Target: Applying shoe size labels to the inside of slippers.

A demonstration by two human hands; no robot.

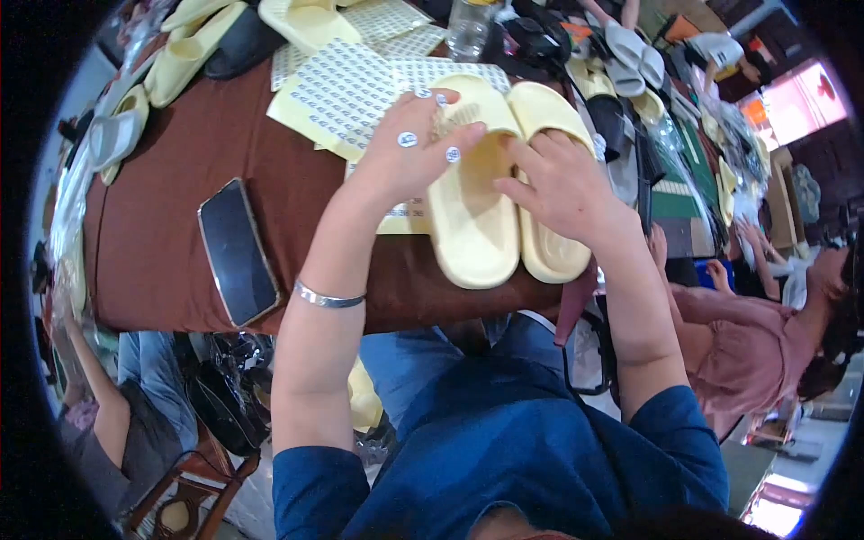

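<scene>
A pair of pale yellow slippers lies side by side in front of me, toes pointing away. Over the strap of the left slipper (472, 238) is my left hand (409, 139), open, with thumb and fingers apart. Small round printed stickers (407, 139) are stuck on its fingers and back. My right hand (567, 184) is bent over the right slipper (551, 256), its fingers at the strap opening and partly hidden there. Its index finger and thumb reach across to the left slipper. Sheets of round stickers (346, 90) lie beyond my left hand, partly under the slippers.
A dark phone (238, 252) rests on the brown tablecloth (171, 211) at left. More slippers (193, 56) lie along the far left edge, near a clear plastic bottle (470, 27) at the back. A co-worker in pink (747, 351) sits at right; another person (117, 423) is at lower left.
</scene>
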